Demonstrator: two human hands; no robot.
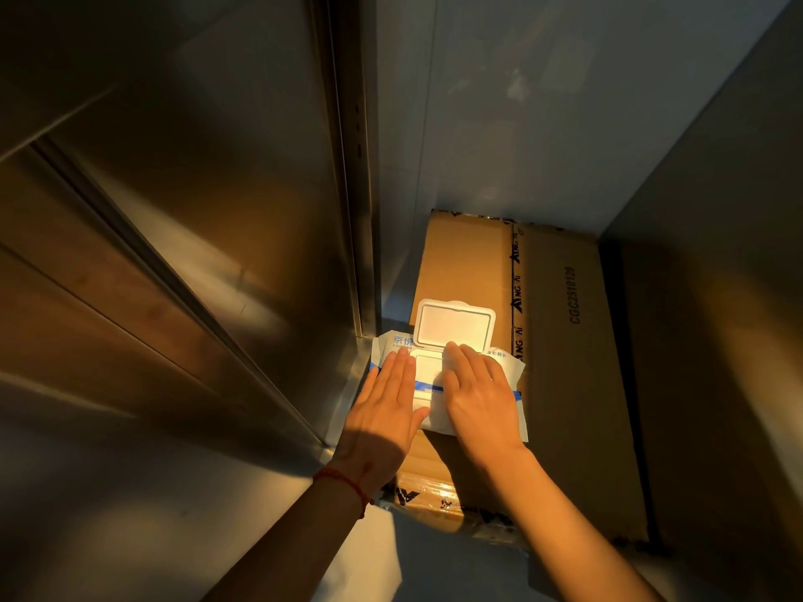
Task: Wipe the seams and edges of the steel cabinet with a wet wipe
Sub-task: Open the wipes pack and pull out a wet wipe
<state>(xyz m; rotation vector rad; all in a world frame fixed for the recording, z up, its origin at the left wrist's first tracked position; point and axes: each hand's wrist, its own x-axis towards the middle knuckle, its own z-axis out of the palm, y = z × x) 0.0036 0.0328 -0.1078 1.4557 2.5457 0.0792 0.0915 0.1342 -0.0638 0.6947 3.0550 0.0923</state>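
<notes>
Wet-wipe pack (439, 375) lies lid-open on the cardboard box (565, 341) beside the steel cabinet (195, 232). Your left hand (386, 410) presses flat; right hand (478, 397) covers a wipe, grip unclear. Hold the pack down, draw one sheet.

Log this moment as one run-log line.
stage: fetching wipe | wipes pack: lid open, on cardboard box | left hand: flat on pack | right hand: on wipe
</notes>
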